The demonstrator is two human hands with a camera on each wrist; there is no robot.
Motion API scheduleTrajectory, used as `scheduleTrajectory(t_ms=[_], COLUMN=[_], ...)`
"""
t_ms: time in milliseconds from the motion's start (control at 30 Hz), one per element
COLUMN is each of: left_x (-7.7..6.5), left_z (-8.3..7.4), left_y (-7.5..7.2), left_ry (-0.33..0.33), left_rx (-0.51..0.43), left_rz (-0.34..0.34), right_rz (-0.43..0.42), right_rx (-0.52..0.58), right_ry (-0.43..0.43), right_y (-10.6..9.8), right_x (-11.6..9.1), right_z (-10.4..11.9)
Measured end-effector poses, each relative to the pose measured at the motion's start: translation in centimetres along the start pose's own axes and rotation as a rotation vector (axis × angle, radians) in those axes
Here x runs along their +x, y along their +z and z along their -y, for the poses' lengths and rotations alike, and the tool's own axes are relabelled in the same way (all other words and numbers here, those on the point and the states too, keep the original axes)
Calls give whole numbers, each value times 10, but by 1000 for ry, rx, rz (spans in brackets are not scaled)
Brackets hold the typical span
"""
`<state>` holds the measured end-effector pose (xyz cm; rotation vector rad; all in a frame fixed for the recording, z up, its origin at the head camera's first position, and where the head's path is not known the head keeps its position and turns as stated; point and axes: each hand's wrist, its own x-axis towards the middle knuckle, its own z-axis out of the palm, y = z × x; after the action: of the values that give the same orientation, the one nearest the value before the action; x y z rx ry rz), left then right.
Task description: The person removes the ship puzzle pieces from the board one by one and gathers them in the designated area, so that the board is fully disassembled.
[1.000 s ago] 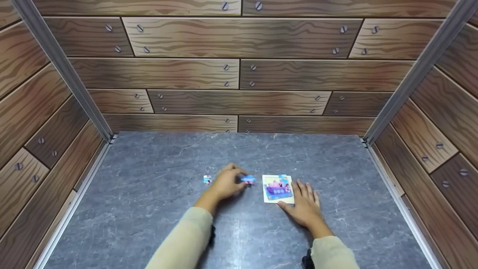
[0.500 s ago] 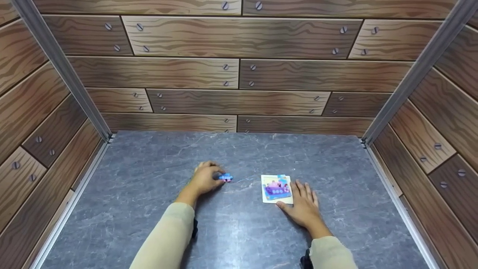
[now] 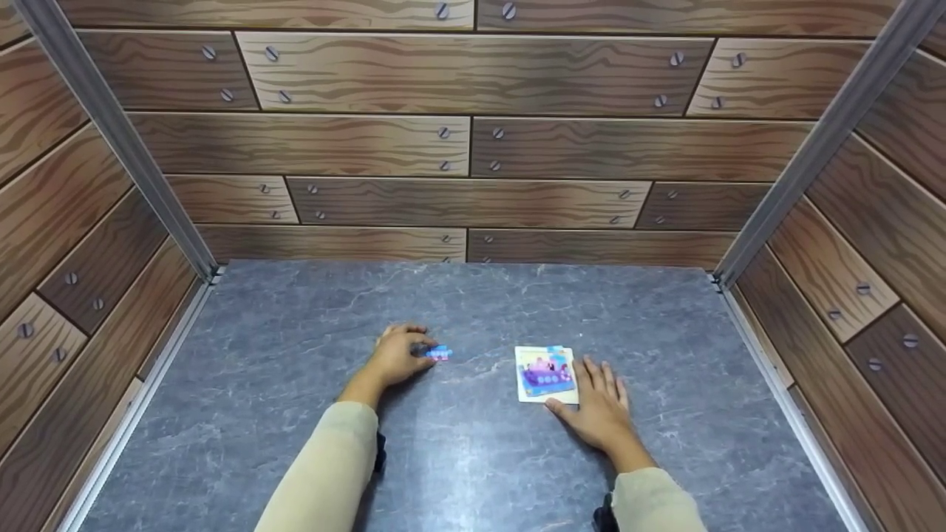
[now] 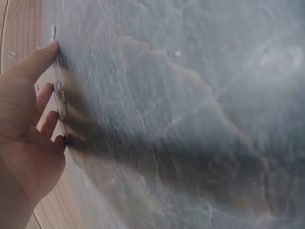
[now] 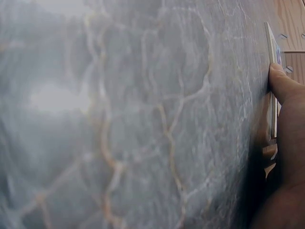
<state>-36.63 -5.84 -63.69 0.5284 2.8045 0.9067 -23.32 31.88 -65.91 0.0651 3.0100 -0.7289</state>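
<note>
- Piece (image 3: 441, 353): pinched, it appears, between thumb and forefinger of the left hand (image 3: 397, 356), at nine o'clock from the board (image 3: 536, 399).
- Likely light and stiff, hardly fragile; being thin, it could be slid easily on the smooth bench (image 3: 465, 443), so opposite edges are best gripped.
- Small, flat and knobbed, coloured blue toward twelve o'clock and pink toward six.
- Right hand (image 3: 600, 406): spread, laid at the board's three o'clock edge, thumb toward six.

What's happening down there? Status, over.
Left hand pinching blue puzzle piece; another piece near its fingers. Right hand against picture board. Nothing visible blocks the gap between hands.
</note>
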Motion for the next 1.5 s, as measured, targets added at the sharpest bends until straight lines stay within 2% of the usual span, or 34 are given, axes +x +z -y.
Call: scheduleTrajectory(t_ms=[267, 500, 567, 667, 733, 833, 900, 1000, 1067, 1100, 1200, 1300, 1333, 1500], left_x=[2, 7, 8, 10, 12, 15, 17, 20, 23, 29, 33, 37, 34, 40], left_z=[3, 1, -1, -9, -21, -49, -71, -100, -116, -116, -133, -146, -156, -166], left_y=[2, -2, -2, 2, 7, 16, 24, 43, 59, 73, 96, 113, 110, 121], left_ry=[-33, -22, -14, 13, 50, 146, 208, 263, 262, 271, 237, 178, 141, 62], left_rx=[-44, -25, -20, -9, -4, -1, -20, -61, -79, -77, -91, -99, -102, -72], left_rz=[9, 22, 9, -64, -129, -199, -195, -162, -142, -156, -151, -146, -132, -121], right_rz=[-40, -17, -12, -4, -4, -4, -7, -12, -16, -22, -33, -56, -56, -29], right_rx=[24, 14, 8, -4, -14, -21, -17, -6, 1, 5, 17, 30, 34, 17], right_ry=[-19, -11, -1, 9, 15, 20, 22, 17, 12, 7, -1, -12, -13, 2], right_y=[3, 1, -2, -4, -7, -8, -8, -5, -3, -2, 0, 0, 1, 2], right_x=[1, 2, 1, 0, -1, -2, -2, 0, 2, 2, 3, 2, 2, 0], right_z=[-3, -8, -7, -7, -6, -6, -7, -9, -11, -12, -11, -8, -6, -1])
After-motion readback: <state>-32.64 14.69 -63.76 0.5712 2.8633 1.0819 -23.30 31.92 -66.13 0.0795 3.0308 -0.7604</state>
